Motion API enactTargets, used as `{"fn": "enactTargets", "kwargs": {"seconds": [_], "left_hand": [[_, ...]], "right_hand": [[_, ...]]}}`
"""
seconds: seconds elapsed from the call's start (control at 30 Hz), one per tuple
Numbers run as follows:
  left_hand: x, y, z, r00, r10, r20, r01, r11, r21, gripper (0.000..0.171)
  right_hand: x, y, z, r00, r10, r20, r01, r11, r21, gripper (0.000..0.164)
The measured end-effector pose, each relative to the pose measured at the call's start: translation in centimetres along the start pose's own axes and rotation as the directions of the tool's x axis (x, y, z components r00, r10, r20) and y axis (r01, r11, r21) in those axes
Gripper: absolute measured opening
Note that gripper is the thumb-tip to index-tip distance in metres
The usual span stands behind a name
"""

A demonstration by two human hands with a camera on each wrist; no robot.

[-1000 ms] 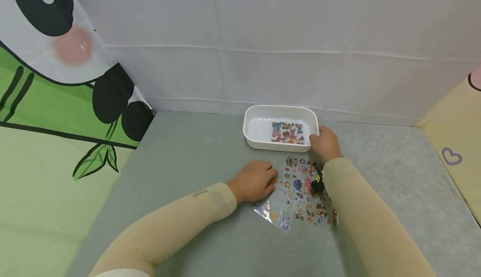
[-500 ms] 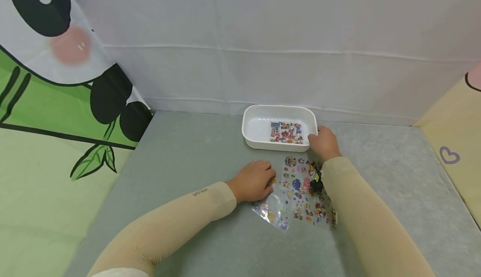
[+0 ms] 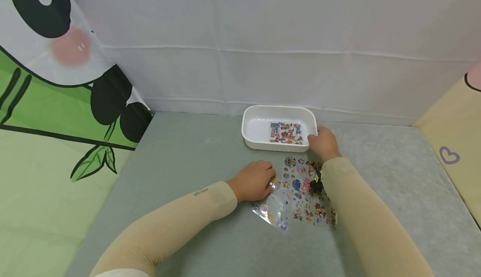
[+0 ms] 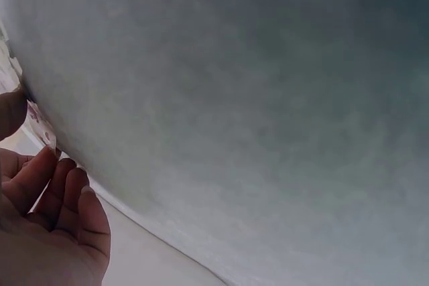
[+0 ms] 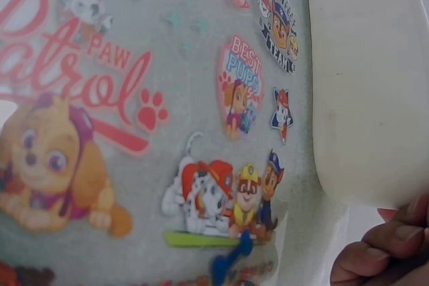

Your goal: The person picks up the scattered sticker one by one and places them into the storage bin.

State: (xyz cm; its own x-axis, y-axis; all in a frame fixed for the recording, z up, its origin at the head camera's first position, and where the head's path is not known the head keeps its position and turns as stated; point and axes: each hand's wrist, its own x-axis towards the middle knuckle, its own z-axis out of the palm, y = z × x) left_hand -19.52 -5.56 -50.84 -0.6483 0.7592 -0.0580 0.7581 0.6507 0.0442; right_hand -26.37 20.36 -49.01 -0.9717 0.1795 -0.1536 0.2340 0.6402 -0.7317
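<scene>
A clear sticker sheet (image 3: 297, 184) with cartoon dogs lies on the grey table, its right part hidden under the right forearm. At its left edge is my left hand (image 3: 255, 181), fingers curled. The left wrist view shows that hand (image 4: 57, 229) with the sheet's edge (image 4: 41, 125) between thumb and fingers. Behind the sheet stands a white tray (image 3: 259, 145), holding a smaller piece with colourful stickers (image 3: 286, 133). My right hand (image 3: 324, 144) grips the tray's right end. In the right wrist view its curled fingers (image 5: 358, 259) sit at the tray's underside.
A white cloth wall (image 3: 225, 76) rises just behind the tray. Printed panels flank the table, a green one (image 3: 49, 114) on the left and a yellow one (image 3: 447, 135) on the right. A small black object (image 3: 316, 186) sits by the right wrist.
Both hands and the tray stay in place. A glint now shows on the sheet beside the left fingertips, and the view has shifted very slightly.
</scene>
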Motion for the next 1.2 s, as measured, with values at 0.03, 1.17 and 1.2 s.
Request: {"fn": "enactTargets", "kwargs": {"seconds": [0.03, 1.17, 1.2], "left_hand": [[0.0, 0.0, 0.0, 1.000, -0.005, 0.006, 0.005, 1.000, -0.002, 0.026], [0.3, -0.4, -0.2, 0.991, -0.087, 0.101, 0.123, 0.890, -0.439, 0.019], [0.3, -0.4, -0.2, 0.991, -0.088, 0.101, 0.123, 0.889, -0.442, 0.020]], "right_hand": [[0.0, 0.0, 0.0, 1.000, -0.002, 0.000, 0.002, 1.000, 0.002, 0.053], [0.7, 0.7, 0.4, 1.000, -0.017, 0.011, 0.017, 1.000, 0.016, 0.054], [0.8, 0.8, 0.4, 1.000, -0.018, 0.011, 0.018, 1.000, 0.016, 0.054]]}}
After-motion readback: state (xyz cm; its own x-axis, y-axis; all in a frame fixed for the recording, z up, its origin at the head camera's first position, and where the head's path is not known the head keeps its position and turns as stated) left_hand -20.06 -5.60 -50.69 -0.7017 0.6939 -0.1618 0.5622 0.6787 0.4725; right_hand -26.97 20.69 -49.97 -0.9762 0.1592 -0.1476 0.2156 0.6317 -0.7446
